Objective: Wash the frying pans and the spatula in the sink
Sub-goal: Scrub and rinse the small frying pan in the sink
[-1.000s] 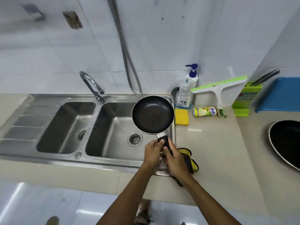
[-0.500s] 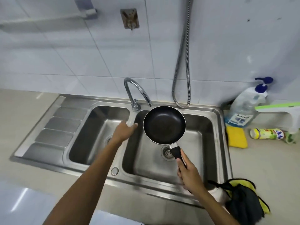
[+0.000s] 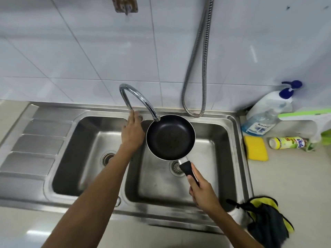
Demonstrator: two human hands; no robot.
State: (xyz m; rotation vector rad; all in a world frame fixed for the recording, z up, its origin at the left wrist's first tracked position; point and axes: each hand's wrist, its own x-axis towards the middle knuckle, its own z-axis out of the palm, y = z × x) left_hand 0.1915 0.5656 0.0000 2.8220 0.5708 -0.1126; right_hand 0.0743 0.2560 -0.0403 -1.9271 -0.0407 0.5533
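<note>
pan: frying pan (image 3: 170, 137) is being held in the air above the right basin (image 3: 211, 178), dark inside facing up, a few specks showing in it.
handle: black handle (image 3: 187, 169) is pointing towards the person, passing over the right drain (image 3: 175, 168).
right hand: right hand (image 3: 202, 192) is gripping the handle's near end, fingers curled round it, thumb lying along the top.
left hand: left hand (image 3: 132, 133) is stretching out flat, fingers straight, holding nothing; fingertips are reaching the foot of the tap (image 3: 138, 98). Cannot tell whether they are pressing anything there.
tap: rising from the rear ledge between the basins and arching right; its spout end is sitting just over the pan's far-left rim.
sink: steel double sink (image 3: 239, 158), ribbed drainboard (image 3: 39, 140) lying on its left; left forearm is crossing the left basin (image 3: 86, 140).
counter, right: pump bottle (image 3: 265, 115) of blue liquid standing in the corner, yellow sponge (image 3: 256, 148) lying just in front of it, small bottle (image 3: 286, 143) lying on its side beside the sponge, squeegee (image 3: 304, 116) getting cut by the frame edge.
cloth: yellow and dark cloth (image 3: 266, 217) lying bunched by the sink's front right corner.
wall: metal hose (image 3: 197, 68) hanging in a loop down the tiles behind the right basin.
</note>
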